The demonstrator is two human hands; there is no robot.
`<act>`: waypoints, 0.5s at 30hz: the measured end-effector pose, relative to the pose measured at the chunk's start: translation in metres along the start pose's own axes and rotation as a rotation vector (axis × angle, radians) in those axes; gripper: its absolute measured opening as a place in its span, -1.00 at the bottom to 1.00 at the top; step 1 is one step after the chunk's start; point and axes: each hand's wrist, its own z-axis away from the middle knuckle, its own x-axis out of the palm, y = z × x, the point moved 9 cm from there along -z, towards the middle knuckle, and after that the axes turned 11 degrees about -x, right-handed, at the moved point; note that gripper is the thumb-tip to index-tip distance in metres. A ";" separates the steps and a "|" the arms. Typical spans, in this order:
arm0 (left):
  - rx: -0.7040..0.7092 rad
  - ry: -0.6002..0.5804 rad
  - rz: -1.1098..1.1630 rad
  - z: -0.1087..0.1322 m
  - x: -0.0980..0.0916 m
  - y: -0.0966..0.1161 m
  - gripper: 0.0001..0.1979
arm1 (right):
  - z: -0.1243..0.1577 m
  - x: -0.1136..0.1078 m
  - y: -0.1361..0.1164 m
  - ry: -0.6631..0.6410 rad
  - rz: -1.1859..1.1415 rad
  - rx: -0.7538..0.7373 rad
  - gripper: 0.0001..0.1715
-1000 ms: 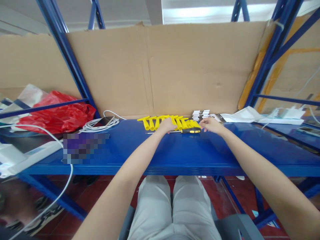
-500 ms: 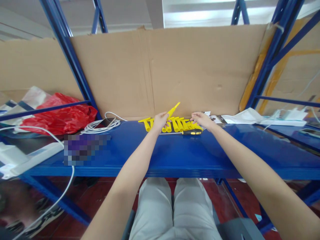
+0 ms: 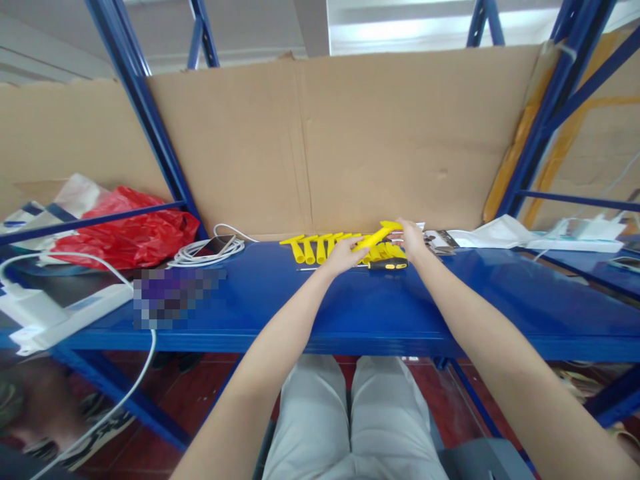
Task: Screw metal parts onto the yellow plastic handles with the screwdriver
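Between my two hands a yellow T-shaped piece (image 3: 376, 237) is held above the blue shelf. My left hand (image 3: 345, 255) is closed round its lower end. The fingers of my right hand (image 3: 411, 238) are at its upper, wider end and look closed on it. Several similar yellow pieces (image 3: 309, 251) lie in a row below and to the left, partly hidden by my left hand. A screwdriver with a black and yellow handle (image 3: 388, 265) lies in front of the row, its shaft pointing left.
Cardboard (image 3: 370, 140) stands behind the blue shelf (image 3: 280, 300). On the left are a red plastic bag (image 3: 125, 227), a coiled white cable (image 3: 207, 253) and a white power strip (image 3: 75, 319). White packaging (image 3: 493, 233) lies at the right.
My left hand has moved right with the yellow piece, which now tilts lower towards the right. My right hand has come to the piece's upper end.
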 end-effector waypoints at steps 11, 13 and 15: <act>0.028 0.247 -0.396 -0.002 -0.015 -0.001 -0.66 | 0.023 0.040 -0.025 -0.281 0.159 -0.160 -0.64; 0.019 0.262 -0.429 -0.004 -0.015 -0.004 -0.65 | 0.014 0.013 -0.026 -0.152 0.265 -0.162 -0.70; 0.014 0.258 -0.458 -0.005 -0.014 -0.007 -0.65 | 0.008 -0.020 -0.028 -0.046 0.496 -0.151 -0.71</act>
